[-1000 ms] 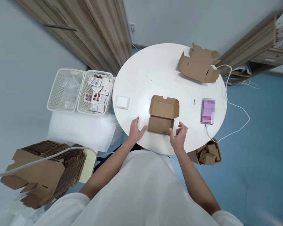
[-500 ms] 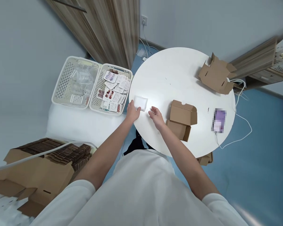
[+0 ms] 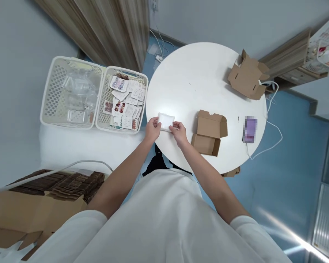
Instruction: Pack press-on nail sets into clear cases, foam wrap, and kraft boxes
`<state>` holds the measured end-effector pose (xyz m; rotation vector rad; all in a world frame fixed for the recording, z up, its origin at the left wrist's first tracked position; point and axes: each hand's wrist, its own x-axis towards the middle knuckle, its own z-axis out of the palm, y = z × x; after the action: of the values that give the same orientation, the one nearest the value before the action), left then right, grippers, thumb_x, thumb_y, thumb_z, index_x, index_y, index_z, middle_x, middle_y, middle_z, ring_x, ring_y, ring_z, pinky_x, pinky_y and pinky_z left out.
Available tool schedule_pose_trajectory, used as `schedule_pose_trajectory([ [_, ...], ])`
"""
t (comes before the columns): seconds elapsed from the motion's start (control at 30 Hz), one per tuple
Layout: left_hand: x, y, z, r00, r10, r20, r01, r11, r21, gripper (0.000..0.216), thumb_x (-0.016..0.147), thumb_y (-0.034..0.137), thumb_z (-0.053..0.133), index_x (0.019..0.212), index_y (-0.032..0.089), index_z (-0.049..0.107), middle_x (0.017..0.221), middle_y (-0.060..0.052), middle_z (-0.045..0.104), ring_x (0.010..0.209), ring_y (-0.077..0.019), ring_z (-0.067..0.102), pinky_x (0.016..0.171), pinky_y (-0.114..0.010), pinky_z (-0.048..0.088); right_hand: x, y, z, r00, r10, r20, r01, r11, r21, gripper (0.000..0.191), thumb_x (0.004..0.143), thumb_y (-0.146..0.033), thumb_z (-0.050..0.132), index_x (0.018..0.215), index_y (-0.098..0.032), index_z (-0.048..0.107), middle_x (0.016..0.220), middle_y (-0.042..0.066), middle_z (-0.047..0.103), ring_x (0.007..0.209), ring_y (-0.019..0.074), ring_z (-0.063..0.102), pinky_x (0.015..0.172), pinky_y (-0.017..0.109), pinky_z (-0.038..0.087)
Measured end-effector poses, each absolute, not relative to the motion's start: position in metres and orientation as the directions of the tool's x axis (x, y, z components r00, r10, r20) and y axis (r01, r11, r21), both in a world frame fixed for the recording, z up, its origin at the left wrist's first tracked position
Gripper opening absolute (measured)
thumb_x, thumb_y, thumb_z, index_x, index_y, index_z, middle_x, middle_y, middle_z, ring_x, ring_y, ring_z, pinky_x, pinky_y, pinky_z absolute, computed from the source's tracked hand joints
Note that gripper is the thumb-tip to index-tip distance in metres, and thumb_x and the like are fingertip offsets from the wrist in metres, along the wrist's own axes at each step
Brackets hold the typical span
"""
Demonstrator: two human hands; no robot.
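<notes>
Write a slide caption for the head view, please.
Left hand and right hand hold a white packet beside an open box.

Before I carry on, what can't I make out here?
All in the head view:
White packet, between left hand and right hand: underside, hidden by its own top.
Purple item: details, blurred by pixelation.
Cards: print, too small to read.
Low cardboard: mostly hidden by the tabletop.
Stacked cardboard: cut off by the left edge.

White packet (image 3: 166,121) partly behind thumbs (image 3: 172,129)
</notes>
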<state>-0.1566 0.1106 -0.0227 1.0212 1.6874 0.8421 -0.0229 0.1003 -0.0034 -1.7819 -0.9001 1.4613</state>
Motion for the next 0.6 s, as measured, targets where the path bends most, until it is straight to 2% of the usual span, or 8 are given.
schedule_pose_trajectory([
  [0.17, -0.129, 0.083, 0.002, -0.110, 0.944, -0.310, 0.175, 0.325, 0.929, 0.031, 0.070, 0.024, 0.053, 0.100, 0.018, 0.049, 0.083, -0.002, 0.054, 0.068, -0.0102, 0.054, 0.065, -0.025, 0.047, 0.012, 0.067, 0.022, 0.228, 0.876, -0.424, 0.187, -0.467, -0.864, 0.024, 0.069, -0.034, 0.054, 0.087, -0.021, 0.046, 0.095, 0.002, 0.053, 0.067, 0.0095, 0.053, 0.060, 0.024, 0.045],
  [0.27, -0.103, 0.068, 0.020, 0.052, 0.958, -0.282, 0.200, 0.266, 0.943, 0.030, 0.071, 0.026, 0.054, 0.100, 0.020, 0.049, 0.086, -0.001, 0.055, 0.070, -0.0101, 0.055, 0.064, -0.024, 0.048, 0.044, 0.042, 0.039, 0.295, 0.877, -0.379, 0.226, -0.450, -0.864, 0.026, 0.069, -0.036, 0.054, 0.089, -0.020, 0.045, 0.085, 0.002, 0.054, 0.065, 0.0106, 0.052, 0.057, 0.023, 0.044],
  [0.37, -0.075, 0.055, 0.029, 0.188, 0.947, -0.261, 0.247, 0.212, 0.946, 0.030, 0.072, 0.027, 0.055, 0.100, 0.021, 0.046, 0.087, -0.002, 0.056, 0.069, -0.0103, 0.056, 0.063, -0.024, 0.048, 0.079, 0.020, 0.048, 0.359, 0.875, -0.325, 0.283, -0.434, -0.856, 0.027, 0.069, -0.037, 0.054, 0.089, -0.020, 0.046, 0.086, 0.003, 0.055, 0.068, 0.0123, 0.052, 0.060, 0.026, 0.045],
  [0.47, -0.046, 0.046, 0.030, 0.258, 0.930, -0.262, 0.323, 0.173, 0.930, 0.031, 0.074, 0.025, 0.054, 0.102, 0.022, 0.041, 0.088, -0.002, 0.057, 0.069, -0.0115, 0.058, 0.063, -0.026, 0.048, 0.109, 0.004, 0.052, 0.397, 0.874, -0.281, 0.384, -0.436, -0.814, 0.027, 0.069, -0.035, 0.054, 0.091, -0.020, 0.048, 0.089, 0.003, 0.056, 0.069, 0.0134, 0.053, 0.063, 0.028, 0.046],
  [0.6, -0.013, 0.039, 0.027, 0.340, 0.899, -0.275, 0.483, 0.084, 0.872, 0.028, 0.076, 0.020, 0.050, 0.103, 0.023, 0.040, 0.087, -0.002, 0.058, 0.071, -0.0144, 0.059, 0.065, -0.029, 0.046, 0.140, -0.005, 0.050, 0.346, 0.900, -0.267, 0.577, -0.428, -0.696, 0.022, 0.073, -0.030, 0.047, 0.093, -0.021, 0.047, 0.082, 0.002, 0.057, 0.067, 0.0150, 0.053, 0.064, 0.030, 0.043],
])
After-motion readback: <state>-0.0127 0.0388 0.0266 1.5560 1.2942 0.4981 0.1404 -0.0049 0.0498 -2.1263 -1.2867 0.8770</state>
